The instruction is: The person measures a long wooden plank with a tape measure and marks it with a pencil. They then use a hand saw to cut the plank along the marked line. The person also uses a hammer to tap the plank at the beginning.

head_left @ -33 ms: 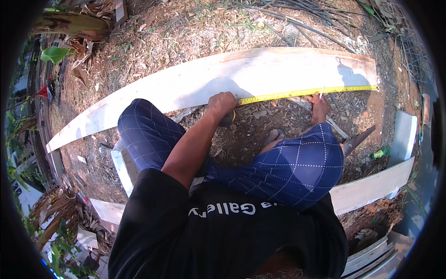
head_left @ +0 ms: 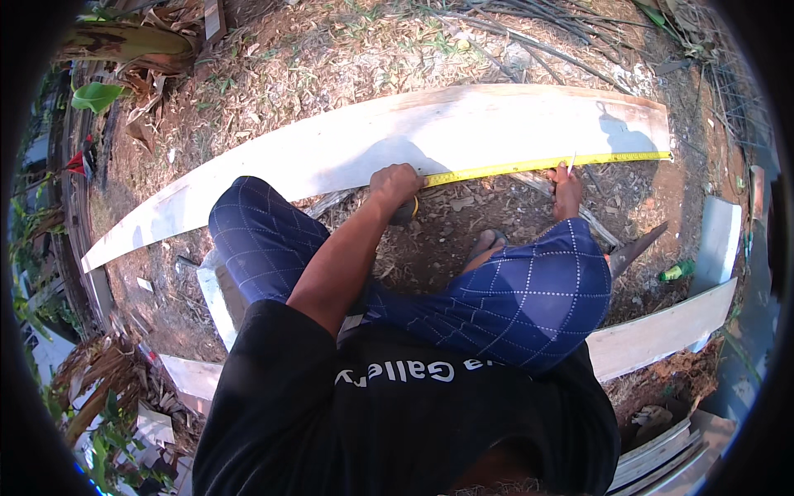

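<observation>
A long pale board (head_left: 513, 120) with a curved far edge lies on the ground in front of my knees. Along its near edge stretches a yellow tape measure (head_left: 496, 173), out to the board's right end. My left hand (head_left: 395, 186) grips the tape measure near the middle of the board, with the dark case partly showing beneath my fingers. Farther right, my right hand (head_left: 567, 192) holds a thin white marker or pencil (head_left: 572, 165), upright against the tape at the board's edge; its exact kind is too small to tell.
Another pale board (head_left: 662, 326) lies beside me at the lower right, near an upright offcut (head_left: 718, 240), a green bottle (head_left: 676, 270) and a dark saw-like blade (head_left: 641, 246). Sticks (head_left: 529, 37) lie beyond the board, and a banana plant stem (head_left: 132, 45) is at the upper left.
</observation>
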`<state>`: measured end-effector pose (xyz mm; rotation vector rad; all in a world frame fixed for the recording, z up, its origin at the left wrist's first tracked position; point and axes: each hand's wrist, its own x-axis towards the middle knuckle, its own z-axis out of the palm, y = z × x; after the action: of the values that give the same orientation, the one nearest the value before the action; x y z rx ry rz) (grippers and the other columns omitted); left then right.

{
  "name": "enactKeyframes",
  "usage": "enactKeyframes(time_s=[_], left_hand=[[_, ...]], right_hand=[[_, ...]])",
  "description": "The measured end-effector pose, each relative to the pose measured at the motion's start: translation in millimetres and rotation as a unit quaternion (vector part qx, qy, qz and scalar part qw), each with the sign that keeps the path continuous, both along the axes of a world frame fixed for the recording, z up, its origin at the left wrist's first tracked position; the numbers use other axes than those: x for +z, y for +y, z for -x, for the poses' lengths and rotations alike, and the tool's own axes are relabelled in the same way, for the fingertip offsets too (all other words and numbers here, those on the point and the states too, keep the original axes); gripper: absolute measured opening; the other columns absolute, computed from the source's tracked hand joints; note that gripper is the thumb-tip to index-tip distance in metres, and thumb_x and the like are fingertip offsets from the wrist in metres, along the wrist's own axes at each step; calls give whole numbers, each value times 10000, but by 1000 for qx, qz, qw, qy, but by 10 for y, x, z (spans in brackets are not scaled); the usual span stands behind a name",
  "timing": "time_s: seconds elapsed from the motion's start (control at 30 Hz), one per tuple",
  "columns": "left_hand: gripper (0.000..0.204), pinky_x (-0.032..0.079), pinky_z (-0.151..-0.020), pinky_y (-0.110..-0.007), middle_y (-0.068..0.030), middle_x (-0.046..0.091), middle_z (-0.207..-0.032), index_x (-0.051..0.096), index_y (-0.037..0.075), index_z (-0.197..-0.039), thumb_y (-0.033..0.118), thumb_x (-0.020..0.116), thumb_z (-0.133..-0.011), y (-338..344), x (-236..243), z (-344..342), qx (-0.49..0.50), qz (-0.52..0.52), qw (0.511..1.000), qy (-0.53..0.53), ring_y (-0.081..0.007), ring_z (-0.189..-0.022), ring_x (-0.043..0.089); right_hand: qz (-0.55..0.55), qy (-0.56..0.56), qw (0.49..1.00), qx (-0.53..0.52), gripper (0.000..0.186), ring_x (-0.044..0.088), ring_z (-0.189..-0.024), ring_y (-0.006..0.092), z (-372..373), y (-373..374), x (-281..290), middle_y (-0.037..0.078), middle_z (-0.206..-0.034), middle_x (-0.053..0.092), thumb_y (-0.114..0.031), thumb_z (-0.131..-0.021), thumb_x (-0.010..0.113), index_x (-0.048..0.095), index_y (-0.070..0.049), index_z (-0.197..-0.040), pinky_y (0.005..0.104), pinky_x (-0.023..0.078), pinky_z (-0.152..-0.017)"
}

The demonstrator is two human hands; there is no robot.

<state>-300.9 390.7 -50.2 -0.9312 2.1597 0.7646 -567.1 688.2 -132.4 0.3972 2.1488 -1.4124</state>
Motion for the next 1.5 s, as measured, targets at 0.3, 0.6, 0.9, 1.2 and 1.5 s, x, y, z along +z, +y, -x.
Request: enactKeyframes(time_s=[0.3,0.6,0.9,1.2,1.5], left_hand=[[514,532,-927,-481,-210,729,-1127,748,71,-1101,536,582,-958,-39,-70,-68,6,8,1000,16,-387,-1047,700],[506,537,-868,-489,-198,752,-969,778,75,-938,546,592,-933,-83,-18,109,-33,65,995,68,-387,-921,723],[521,522,-848,-476,-189,752,-906,787,117,-854,582,563,-921,-480,283,693,-5,148,980,133,-378,-929,717],[548,528,-843,-466,-177,749,-894,781,104,-894,601,551,-910,-770,240,696,-28,167,979,116,-381,-904,716],[511,542,-868,-473,-185,749,-987,771,119,-958,586,564,-951,-1023,-98,654,-30,203,971,124,-370,-982,717]], right_hand=[[14,-13,1000,-6,300,468,-491,52,40,-163,22,-29,-744,644,-421,-996,664,603,-127,-1015,217,308,-398],[80,56,994,-48,292,472,-525,76,151,-259,169,6,-725,618,-287,-997,679,660,-8,-1082,242,412,-475],[50,24,998,-25,241,438,-488,60,876,-940,647,-14,-710,609,-330,-968,679,660,-91,-942,266,307,-388],[51,61,997,4,251,413,-429,84,1007,-1147,238,-1,-653,589,-335,-958,664,642,-97,-884,293,286,-356],[-9,17,1000,4,280,515,-446,156,925,-1240,506,25,-643,581,-336,-1017,563,573,-113,-1186,341,395,-403]])
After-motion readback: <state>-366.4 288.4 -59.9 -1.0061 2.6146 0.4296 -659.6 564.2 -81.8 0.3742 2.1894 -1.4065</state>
